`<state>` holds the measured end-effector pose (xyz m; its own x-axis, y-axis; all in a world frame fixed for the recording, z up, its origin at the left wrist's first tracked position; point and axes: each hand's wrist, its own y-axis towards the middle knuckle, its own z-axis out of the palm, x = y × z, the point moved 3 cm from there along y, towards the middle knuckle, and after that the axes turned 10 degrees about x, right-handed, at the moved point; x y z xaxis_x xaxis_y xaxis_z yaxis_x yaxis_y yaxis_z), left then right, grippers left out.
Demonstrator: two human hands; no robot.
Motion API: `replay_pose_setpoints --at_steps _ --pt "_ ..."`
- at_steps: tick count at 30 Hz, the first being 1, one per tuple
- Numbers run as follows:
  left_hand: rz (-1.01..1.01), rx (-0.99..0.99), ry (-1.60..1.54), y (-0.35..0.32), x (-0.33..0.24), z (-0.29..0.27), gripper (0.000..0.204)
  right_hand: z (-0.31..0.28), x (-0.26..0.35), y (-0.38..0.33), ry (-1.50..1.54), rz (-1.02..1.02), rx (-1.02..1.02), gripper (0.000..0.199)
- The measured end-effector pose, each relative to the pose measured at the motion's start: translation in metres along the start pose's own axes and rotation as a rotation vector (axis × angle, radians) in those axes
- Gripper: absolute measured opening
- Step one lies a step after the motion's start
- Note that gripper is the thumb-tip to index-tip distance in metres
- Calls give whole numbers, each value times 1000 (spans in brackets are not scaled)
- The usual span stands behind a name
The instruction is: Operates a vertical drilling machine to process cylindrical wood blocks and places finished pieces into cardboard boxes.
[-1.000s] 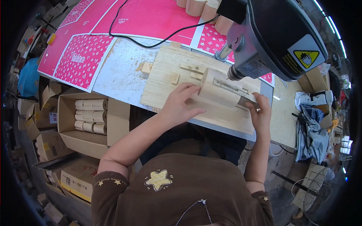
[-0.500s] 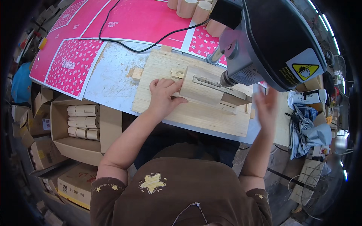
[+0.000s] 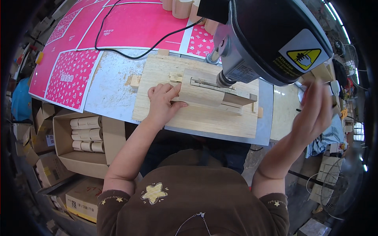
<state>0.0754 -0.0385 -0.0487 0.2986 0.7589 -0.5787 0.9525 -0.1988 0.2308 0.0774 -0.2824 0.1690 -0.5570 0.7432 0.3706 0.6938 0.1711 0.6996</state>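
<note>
A pale rounded wooden block lies in a wooden jig on a flat wooden board, with a metal-edged slot along its top. My left hand grips the block's left end, thumb along the near side and fingers at the end. The chuck of a black and grey drill press sits right over the slot; whether its bit touches the wood is hidden. My right hand is raised to the right of the machine, blurred, fingers stretched upward and nothing visible in them.
Pink printed sheets cover the table's far left, crossed by a black cable. Several wooden cylinders stand at the back. An open carton with wooden pieces is at lower left. Grey cloth hangs at right.
My right hand has moved right and away from the jig's right end, to beside the drill press. My left hand stays at the block. The whole view has shifted slightly.
</note>
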Motion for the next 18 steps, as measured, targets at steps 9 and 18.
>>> replay_pose_setpoints --at_steps 9,18 --pt "12 -14 -40 1 -2 -3 43 78 -38 -97 69 -56 72 14" --pt "-14 5 -6 -1 -3 4 57 12 -5 -31 85 24 -30 19"
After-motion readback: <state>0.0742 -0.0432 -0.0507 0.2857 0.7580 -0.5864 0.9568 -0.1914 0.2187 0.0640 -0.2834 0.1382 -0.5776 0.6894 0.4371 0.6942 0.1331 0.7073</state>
